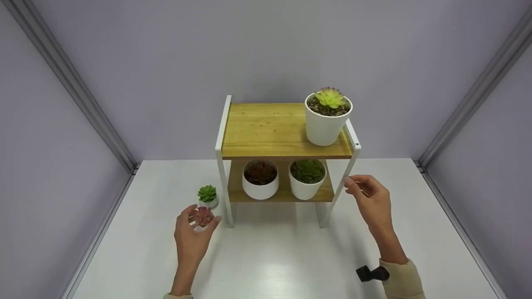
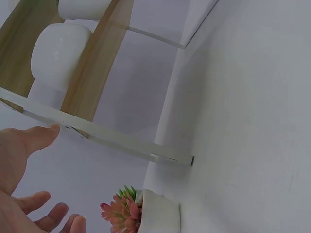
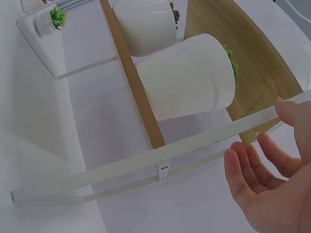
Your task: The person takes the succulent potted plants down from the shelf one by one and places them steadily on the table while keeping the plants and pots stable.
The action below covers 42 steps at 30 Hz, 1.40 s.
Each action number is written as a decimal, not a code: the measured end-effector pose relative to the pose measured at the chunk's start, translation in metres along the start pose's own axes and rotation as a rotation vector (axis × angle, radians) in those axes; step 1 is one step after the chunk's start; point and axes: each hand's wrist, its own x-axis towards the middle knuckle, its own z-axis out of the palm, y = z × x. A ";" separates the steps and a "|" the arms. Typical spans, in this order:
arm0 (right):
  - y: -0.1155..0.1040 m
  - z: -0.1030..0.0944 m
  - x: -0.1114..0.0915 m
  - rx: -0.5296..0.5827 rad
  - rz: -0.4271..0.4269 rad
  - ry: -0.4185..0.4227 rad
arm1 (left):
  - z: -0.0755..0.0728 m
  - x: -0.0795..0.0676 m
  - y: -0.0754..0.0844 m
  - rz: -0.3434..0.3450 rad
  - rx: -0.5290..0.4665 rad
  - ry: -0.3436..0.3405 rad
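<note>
A two-tier plant stand with wooden shelves and a white frame stands upright on the white table. My left hand hovers over a small pink succulent in a white pot, thumb and fingers spread. In the left wrist view the succulent's pot sits on the table, apart from the fingers. Just behind it is a small green succulent. My right hand is beside the stand's right leg, thumb tip right at the white bar, other fingers loosely bent with nothing between them.
A large white pot with a yellow-green succulent stands at the right of the top shelf. On the lower shelf are a pot with a dark red plant and one with a green plant. Grey walls enclose the table.
</note>
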 end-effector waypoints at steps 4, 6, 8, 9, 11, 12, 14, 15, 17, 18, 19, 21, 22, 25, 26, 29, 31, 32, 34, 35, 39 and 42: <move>-0.006 -0.002 -0.002 -0.045 -0.060 0.030 | 0.003 0.003 0.006 0.087 -0.013 0.019; -0.009 -0.002 -0.004 -0.061 -0.104 0.047 | 0.004 0.005 0.009 0.122 -0.030 0.019; -0.014 -0.002 -0.005 -0.071 -0.144 0.061 | 0.006 0.006 0.013 0.144 -0.054 0.011; -0.016 -0.002 -0.006 -0.080 -0.157 0.068 | 0.007 0.006 0.014 0.145 -0.064 0.007; -0.022 -0.003 -0.008 -0.088 -0.179 0.079 | 0.008 0.006 0.017 0.146 -0.076 0.001; -0.025 -0.003 -0.009 -0.091 -0.185 0.084 | 0.009 0.006 0.019 0.145 -0.076 -0.002; -0.031 -0.004 -0.012 -0.097 -0.192 0.097 | 0.010 0.007 0.022 0.148 -0.080 -0.011; -0.034 -0.005 -0.014 -0.098 -0.193 0.104 | 0.011 0.007 0.023 0.148 -0.081 -0.014; -0.040 -0.006 -0.017 -0.102 -0.195 0.116 | 0.012 0.008 0.025 0.152 -0.082 -0.017; -0.043 -0.006 -0.018 -0.102 -0.196 0.119 | 0.012 0.008 0.026 0.154 -0.085 -0.019; -0.046 -0.006 -0.019 -0.102 -0.198 0.121 | 0.013 0.008 0.027 0.154 -0.089 -0.020; -0.052 -0.007 -0.021 -0.105 -0.202 0.121 | 0.014 0.009 0.029 0.157 -0.094 -0.021; -0.055 -0.007 -0.022 -0.107 -0.205 0.121 | 0.015 0.009 0.030 0.159 -0.094 -0.023; -0.062 -0.008 -0.025 -0.118 -0.212 0.124 | 0.018 0.009 0.033 0.159 -0.093 -0.032; -0.065 -0.008 -0.025 -0.125 -0.212 0.125 | 0.019 0.010 0.034 0.159 -0.089 -0.035; -0.071 -0.009 -0.027 -0.142 -0.209 0.125 | 0.022 0.011 0.036 0.161 -0.090 -0.039; -0.075 -0.009 -0.027 -0.152 -0.206 0.121 | 0.024 0.013 0.038 0.164 -0.098 -0.044; -0.077 -0.009 -0.027 -0.151 -0.203 0.122 | 0.025 0.013 0.038 0.169 -0.108 -0.048; -0.081 -0.009 -0.028 -0.145 -0.200 0.119 | 0.026 0.015 0.039 0.177 -0.122 -0.059; -0.083 -0.008 -0.028 -0.144 -0.198 0.119 | 0.026 0.015 0.039 0.178 -0.127 -0.065; -0.093 -0.008 -0.027 -0.133 -0.188 0.117 | 0.029 0.019 0.040 0.178 -0.128 -0.070; -0.103 -0.007 -0.026 -0.134 -0.185 0.122 | 0.031 0.021 0.041 0.167 -0.122 -0.065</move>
